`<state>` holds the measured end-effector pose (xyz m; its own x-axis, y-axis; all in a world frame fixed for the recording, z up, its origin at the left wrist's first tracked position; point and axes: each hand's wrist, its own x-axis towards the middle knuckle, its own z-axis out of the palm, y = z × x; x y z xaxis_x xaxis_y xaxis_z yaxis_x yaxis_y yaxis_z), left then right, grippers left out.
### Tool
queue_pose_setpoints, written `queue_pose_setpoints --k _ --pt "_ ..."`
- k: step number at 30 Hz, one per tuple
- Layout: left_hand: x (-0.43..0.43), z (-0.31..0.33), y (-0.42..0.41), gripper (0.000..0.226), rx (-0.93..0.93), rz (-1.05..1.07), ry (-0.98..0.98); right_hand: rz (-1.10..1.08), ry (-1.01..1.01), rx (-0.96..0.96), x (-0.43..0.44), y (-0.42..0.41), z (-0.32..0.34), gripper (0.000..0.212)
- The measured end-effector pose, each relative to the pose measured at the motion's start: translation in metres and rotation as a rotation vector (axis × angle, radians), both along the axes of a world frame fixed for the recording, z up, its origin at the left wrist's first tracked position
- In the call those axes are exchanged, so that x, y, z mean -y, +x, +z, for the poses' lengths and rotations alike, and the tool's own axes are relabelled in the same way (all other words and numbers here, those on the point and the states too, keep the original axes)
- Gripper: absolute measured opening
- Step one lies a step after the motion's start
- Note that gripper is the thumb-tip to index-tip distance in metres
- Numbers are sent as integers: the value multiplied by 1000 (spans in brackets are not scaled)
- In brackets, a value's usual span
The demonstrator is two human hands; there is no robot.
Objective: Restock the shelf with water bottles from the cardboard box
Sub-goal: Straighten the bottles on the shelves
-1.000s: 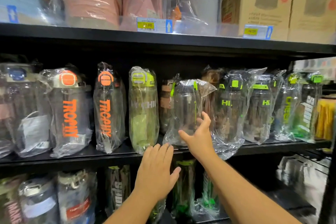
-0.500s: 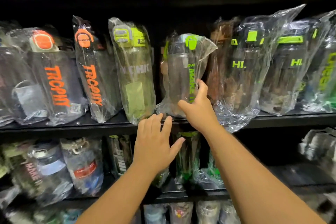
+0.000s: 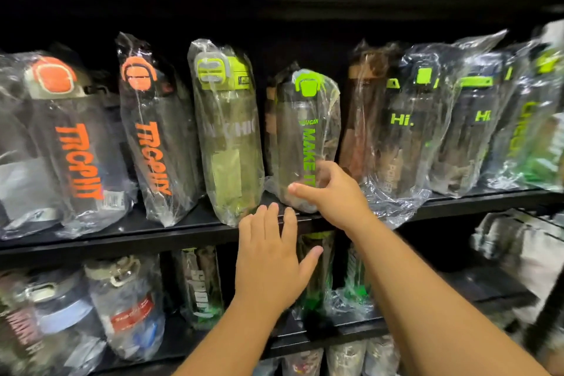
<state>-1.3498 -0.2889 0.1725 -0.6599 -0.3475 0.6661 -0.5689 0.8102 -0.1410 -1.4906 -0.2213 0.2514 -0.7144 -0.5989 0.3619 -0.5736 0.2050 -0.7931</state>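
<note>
On the shelf (image 3: 158,230), two orange-lettered bottles (image 3: 76,143) lean at the left, then one yellow-lidded bottle (image 3: 227,128). Your left hand (image 3: 268,256) is flat before the shelf edge, fingers straight, grasping nothing. The MAKE IT bottle (image 3: 308,131) stands on the shelf, long axis upright, lid up, lettering facing you. Your right hand (image 3: 334,192) grasps its base. Two Hi. bottles (image 3: 403,122) follow.

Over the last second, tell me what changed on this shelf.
The right hand grips the MAKE IT bottle low down and has turned its lettering to the front. The left hand stayed open at the shelf edge; neighbouring bottles unmoved.
</note>
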Motion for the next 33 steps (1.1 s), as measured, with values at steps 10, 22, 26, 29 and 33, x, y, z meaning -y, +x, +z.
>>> queue_pose_setpoints --k 10,22,26,29,33 --pt "15 -5 4 76 -43 -138 0 -110 69 -45 12 10 2 66" --pt "12 2 15 72 1 -138 29 35 -22 -95 -6 7 -7 85" --pt "8 1 12 72 -55 -116 74 95 -93 -357 -32 -6 -6 59" --pt "-2 0 6 68 -182 -74 89 16 -182 -586 -71 -33 11 39" --pt "-48 -2 -28 57 -302 -66 29 -179 -297 -566 -115 -77 23 33"
